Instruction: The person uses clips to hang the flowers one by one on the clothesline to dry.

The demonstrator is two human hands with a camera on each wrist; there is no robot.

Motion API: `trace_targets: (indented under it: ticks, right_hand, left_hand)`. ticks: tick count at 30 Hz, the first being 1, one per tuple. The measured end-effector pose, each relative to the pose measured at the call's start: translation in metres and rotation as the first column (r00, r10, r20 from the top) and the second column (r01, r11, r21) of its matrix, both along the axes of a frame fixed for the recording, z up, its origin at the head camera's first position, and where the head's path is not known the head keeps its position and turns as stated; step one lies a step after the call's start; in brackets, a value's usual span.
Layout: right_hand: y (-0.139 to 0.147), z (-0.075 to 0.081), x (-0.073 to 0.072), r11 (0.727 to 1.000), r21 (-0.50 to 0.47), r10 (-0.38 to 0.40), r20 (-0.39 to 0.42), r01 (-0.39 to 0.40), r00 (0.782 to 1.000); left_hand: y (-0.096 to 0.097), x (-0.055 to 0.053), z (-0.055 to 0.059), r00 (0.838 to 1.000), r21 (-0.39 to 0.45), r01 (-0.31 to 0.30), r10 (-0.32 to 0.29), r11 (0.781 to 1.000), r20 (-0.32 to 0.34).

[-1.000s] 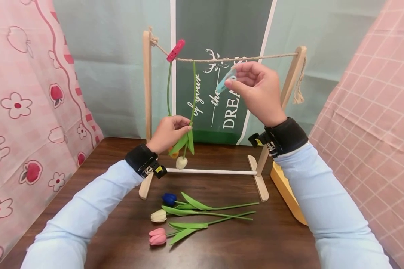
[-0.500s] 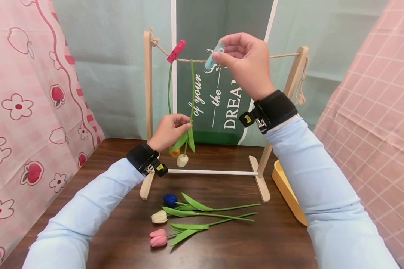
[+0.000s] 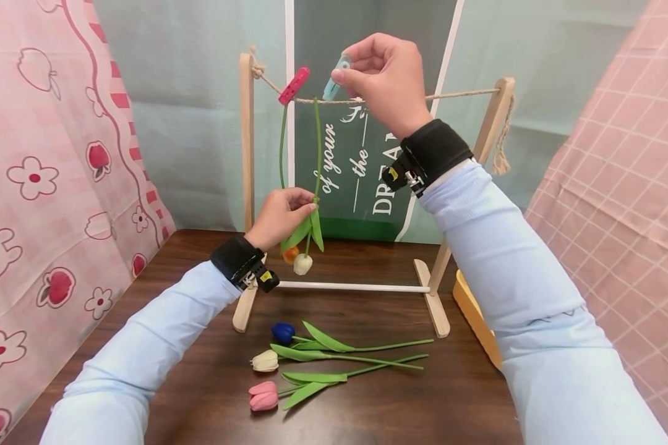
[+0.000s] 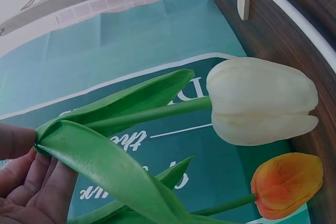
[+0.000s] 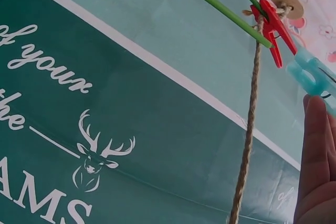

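Note:
My left hand point(image 3: 282, 213) pinches the green stem of a white tulip point(image 3: 303, 264) by its leaves; the bloom hangs down and the stem's end meets the rope point(image 3: 381, 101). In the left wrist view the white tulip point(image 4: 262, 100) fills the middle, beside an orange tulip point(image 4: 287, 184). Just above the rope, my right hand point(image 3: 389, 80) pinches a light blue clothespin point(image 3: 336, 78), its tip close to the stem's end. A red clothespin point(image 3: 294, 86) clips the orange tulip's stem to the rope. The right wrist view shows the blue clothespin point(image 5: 315, 77) near the red clothespin point(image 5: 274, 30).
A wooden frame with two posts point(image 3: 247, 148) carries the rope, and a white bar point(image 3: 353, 287) joins its feet. On the table lie a blue tulip point(image 3: 282, 332), a cream tulip point(image 3: 265, 361) and a pink tulip point(image 3: 264, 396). A yellow container point(image 3: 476, 321) stands at right.
My right hand has moved up and left with the blue clothespin, from below the rope to just above it near the stem's end. The left hand has stayed nearly still on the white tulip.

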State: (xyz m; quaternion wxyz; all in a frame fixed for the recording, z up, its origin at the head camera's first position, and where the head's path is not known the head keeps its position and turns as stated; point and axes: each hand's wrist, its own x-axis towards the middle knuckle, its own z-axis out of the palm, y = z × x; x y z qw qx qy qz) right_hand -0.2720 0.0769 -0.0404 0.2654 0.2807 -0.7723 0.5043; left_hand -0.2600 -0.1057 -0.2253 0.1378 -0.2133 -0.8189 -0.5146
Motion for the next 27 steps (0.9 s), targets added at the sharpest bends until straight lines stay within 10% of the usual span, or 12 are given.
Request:
trace_targets:
  ticks: [27]
  right_hand:
    - [-0.018, 0.003, -0.015, 0.997, 0.032, -0.067, 0.129, 0.064, 0.989]
  left_hand:
    - [-0.001, -0.002, -0.001, 1.0, -0.001, -0.004, 0.004, 1.0, 0.0]
